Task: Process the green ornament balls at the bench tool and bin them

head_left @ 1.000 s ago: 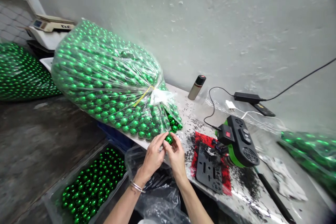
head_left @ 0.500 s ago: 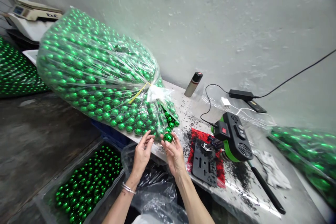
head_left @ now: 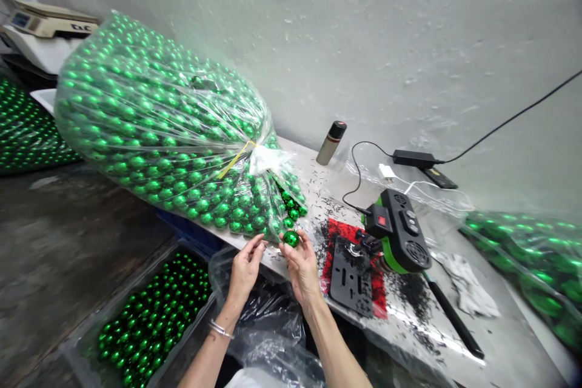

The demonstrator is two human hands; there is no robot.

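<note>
A shiny green ball [head_left: 291, 238] is held between the fingertips of my right hand [head_left: 301, 267], over the table's front edge. Just to its left, my left hand [head_left: 246, 267] has thumb and fingertips pressed together; whatever may be between them is too small to make out. Behind both hands lies a big clear plastic bag [head_left: 173, 127] full of green balls, gathered at a yellow tie, with loose balls at its open corner. Below and to the left, a clear bin [head_left: 154, 315] holds many more green balls.
Right of my hands, a black and green device [head_left: 404, 230] with a black handle stands by a dark slotted plate [head_left: 350, 279] on red material. Black bits litter the table [head_left: 304, 160]. A spray can [head_left: 331, 142], adapter [head_left: 413, 159] and white cloth [head_left: 468, 285] lie behind and right.
The view has shifted slightly, so the bag and the device appear a little further left. My left fingertips have come closer together. The ball remains in my right hand.
</note>
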